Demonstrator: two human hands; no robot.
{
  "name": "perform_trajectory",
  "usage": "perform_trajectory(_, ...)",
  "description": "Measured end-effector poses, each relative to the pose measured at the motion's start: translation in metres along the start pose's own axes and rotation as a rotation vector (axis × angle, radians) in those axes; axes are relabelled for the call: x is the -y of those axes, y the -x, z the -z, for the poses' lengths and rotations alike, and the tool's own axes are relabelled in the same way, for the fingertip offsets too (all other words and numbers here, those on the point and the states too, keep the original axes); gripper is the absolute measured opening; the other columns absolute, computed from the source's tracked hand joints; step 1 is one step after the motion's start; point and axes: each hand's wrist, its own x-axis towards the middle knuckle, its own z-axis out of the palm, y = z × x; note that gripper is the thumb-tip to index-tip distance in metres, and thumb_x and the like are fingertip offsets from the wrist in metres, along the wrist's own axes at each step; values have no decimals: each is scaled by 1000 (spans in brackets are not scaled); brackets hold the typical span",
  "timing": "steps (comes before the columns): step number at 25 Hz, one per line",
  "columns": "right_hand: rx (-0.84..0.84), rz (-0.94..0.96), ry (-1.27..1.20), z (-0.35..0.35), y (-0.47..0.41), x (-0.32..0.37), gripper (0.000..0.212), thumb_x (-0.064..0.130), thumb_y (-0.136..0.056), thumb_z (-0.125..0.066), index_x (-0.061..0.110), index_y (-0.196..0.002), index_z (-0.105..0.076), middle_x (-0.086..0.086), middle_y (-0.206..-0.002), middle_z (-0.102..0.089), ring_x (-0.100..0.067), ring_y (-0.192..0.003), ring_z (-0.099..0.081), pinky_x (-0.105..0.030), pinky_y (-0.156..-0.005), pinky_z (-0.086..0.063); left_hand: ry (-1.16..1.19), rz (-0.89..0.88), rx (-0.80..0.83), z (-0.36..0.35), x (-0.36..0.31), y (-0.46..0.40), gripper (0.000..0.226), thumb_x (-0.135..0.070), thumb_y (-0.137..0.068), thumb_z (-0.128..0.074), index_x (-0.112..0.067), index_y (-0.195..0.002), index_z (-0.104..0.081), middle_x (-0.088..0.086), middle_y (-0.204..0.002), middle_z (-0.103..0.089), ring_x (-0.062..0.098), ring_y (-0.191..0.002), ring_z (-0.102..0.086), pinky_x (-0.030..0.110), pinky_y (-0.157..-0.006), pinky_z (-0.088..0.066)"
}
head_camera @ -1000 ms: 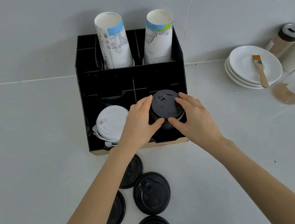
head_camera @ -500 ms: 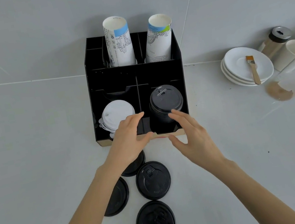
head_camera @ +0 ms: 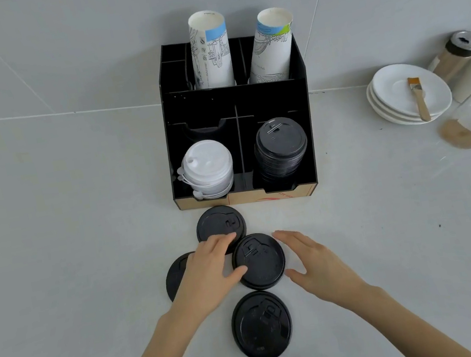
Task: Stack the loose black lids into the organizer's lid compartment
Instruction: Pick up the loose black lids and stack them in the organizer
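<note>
Four loose black lids lie flat on the table (head_camera: 55,273) just in front of the organizer (head_camera: 233,100), and both hands close in on the middle lid (head_camera: 260,263), likely because it sits free on top and lifts easiest. The left hand (head_camera: 210,274) has its open fingers (head_camera: 223,240) on the lid's rim, while the right hand (head_camera: 314,258) hovers spread just beside it, gripping nothing. The left lid (head_camera: 176,278) is half hidden beneath the left hand; the black stack (head_camera: 280,146) fills the right front compartment, its base unseen.
</note>
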Motion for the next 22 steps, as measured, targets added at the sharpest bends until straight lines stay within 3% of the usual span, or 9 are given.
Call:
perform_trajectory(13,-47,1,-76,-15,1,0,60,16,-83,-57,24,-135,-29,8,-145,-35,-14,-127,-42,-33,-106,-39,-97,32,67,-13,3,8,61,-36,-85,-53,-21,-136,-23,2,-138,-35,20,-127,-34,38,-108,-24)
perform_trajectory(20,-128,28,-132,-6,0,2,57,19,-81,-62,20,-132,-37,5,-138,-42,0,-118,-38,9,-92,-17,-6,-12,30,-3,-7,4,72,-38,-80,-59,-18,-137,-20,4,-139,-30,20,-128,-34,36,-108,-29)
perform_trajectory(22,-159,42,-142,2,-1,2,57,18,-80,-64,19,-131,-38,4,-136,-43,1,-116,-37,13,-89,-15,26,-31,11,1,-11,0,75,-38,-79,-62,-17,-137,-21,6,-139,-32,21,-126,-36,36,-108,-31)
